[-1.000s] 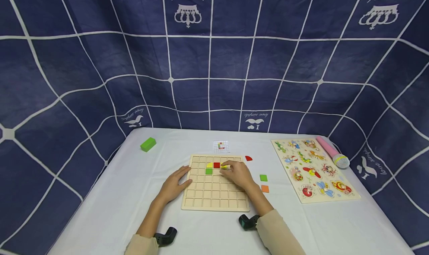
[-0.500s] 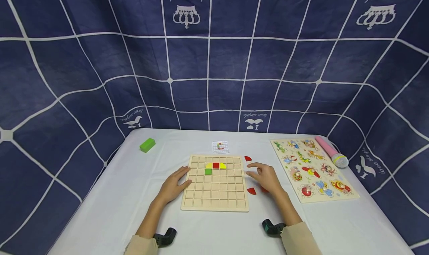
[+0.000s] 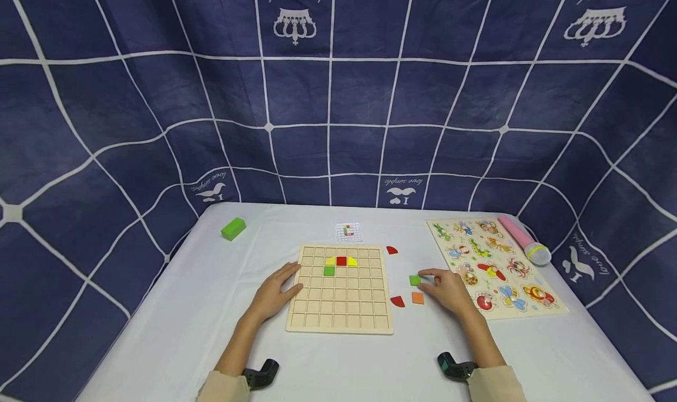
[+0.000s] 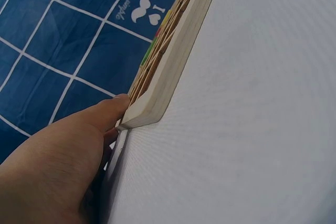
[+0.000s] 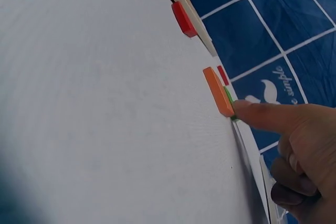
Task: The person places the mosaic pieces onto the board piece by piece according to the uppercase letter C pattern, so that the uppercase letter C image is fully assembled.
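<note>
A square wooden grid board [image 3: 338, 327] lies on the white table. In its cells sit a red square tile [image 3: 341, 261], a yellow quarter-circle tile on either side, and a green square tile [image 3: 329, 271] below. My left hand [image 3: 272, 293] rests at the board's left edge, fingers extended, thumb on the rim [image 4: 173, 72]. Right of the board, my right hand [image 3: 449, 290] pinches a loose green square tile [image 3: 415, 280] at its right side between thumb and index finger. An orange square tile [image 3: 418, 298] lies just nearer, in front of the green one in the right wrist view.
Red quarter-circle tiles [image 3: 398, 301] lie beside the board's right edge. Behind the board is a small pattern card [image 3: 348, 232]. A green block [image 3: 233, 228] stands at back left. To the right are an animal puzzle board [image 3: 508, 308] and a pink toy microphone [image 3: 515, 233].
My right hand has left the yellow quarter-circle tile in the board and moved right to the loose green tile. My left hand stays at the board's edge.
</note>
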